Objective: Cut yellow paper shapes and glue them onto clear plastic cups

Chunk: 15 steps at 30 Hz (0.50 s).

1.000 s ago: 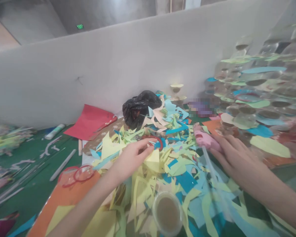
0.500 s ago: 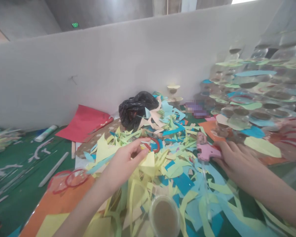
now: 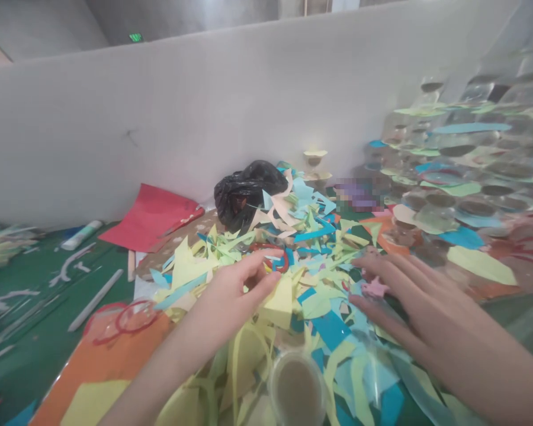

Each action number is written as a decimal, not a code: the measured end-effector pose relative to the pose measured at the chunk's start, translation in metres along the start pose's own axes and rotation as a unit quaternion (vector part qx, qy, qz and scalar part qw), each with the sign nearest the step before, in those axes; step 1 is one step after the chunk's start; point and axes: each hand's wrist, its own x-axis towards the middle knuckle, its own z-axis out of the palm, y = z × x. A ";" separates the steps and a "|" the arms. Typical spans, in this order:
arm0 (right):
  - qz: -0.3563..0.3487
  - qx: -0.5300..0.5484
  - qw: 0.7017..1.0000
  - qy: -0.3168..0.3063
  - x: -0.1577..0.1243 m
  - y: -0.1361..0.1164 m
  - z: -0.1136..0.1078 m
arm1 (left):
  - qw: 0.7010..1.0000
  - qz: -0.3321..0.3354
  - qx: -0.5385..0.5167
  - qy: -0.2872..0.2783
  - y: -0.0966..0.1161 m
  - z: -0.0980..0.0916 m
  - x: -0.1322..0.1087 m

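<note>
My left hand (image 3: 242, 284) hovers above a heap of paper scraps (image 3: 322, 302), thumb and index finger apart, beside a red-rimmed ring (image 3: 285, 260). I see nothing held between those fingers. Over on the right, my right hand (image 3: 420, 302) is spread above a pink hot glue gun (image 3: 375, 288), which lies on the scraps and is partly covered by the hand. A clear glue stick seems to trail from it, blurred. Close to me stands a round clear plastic cup (image 3: 297, 387) with a brownish inside or base.
Stacked clear cups with paper discs (image 3: 471, 154) rise at the right. A black plastic bag (image 3: 249, 189) and red paper (image 3: 148, 219) lie by the white partition (image 3: 182, 118). On the left are orange sheets (image 3: 102, 355), red-rimmed rings (image 3: 135, 318) and glue sticks (image 3: 95, 299).
My right hand has let go of the pink glue gun, and its fingers have spread over it. The left hand has shifted slightly right, its thumb and index finger a little wider apart.
</note>
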 end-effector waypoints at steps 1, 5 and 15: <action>-0.041 0.000 0.999 -0.002 0.008 -0.009 -0.001 | 1.000 0.000 -0.011 -0.006 0.001 0.000 -0.001; -0.121 -0.012 0.992 0.045 0.041 -0.033 0.003 | 0.996 0.000 -0.078 -0.039 0.004 0.000 -0.005; -0.185 0.058 0.977 0.086 0.064 -0.044 0.016 | 0.985 -0.022 -0.138 -0.098 0.008 -0.003 -0.010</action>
